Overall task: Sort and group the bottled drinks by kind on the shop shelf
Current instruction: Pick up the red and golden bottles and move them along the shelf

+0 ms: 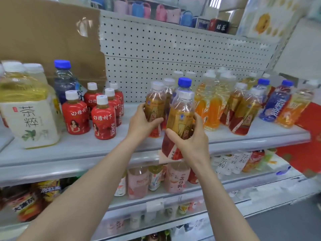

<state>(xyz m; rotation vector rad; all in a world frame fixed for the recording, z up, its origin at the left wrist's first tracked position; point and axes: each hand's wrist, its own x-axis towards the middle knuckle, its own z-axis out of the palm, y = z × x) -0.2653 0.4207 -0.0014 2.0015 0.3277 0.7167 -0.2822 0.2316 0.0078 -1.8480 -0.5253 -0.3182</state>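
My left hand (141, 123) grips a gold-and-red tea bottle (153, 103) standing on the white shelf (86, 146). My right hand (190, 141) holds a second tea bottle of the same kind (180, 119) lifted in front of the shelf edge. A blue-capped bottle (184, 85) stands right behind them. Small red-labelled bottles (102, 117) are grouped to the left. Orange drink bottles (211, 103), more tea bottles (243, 110) and blue sports drinks (276, 101) stand mixed at the right.
Large white-labelled tea jugs (29, 110) and a blue-capped bottle (63, 80) stand at far left, before brown cardboard (48, 35). A perforated back panel (173, 54) closes the shelf. Lower shelves hold pink and white bottles (175, 178). Red packaging (305, 136) sits at right.
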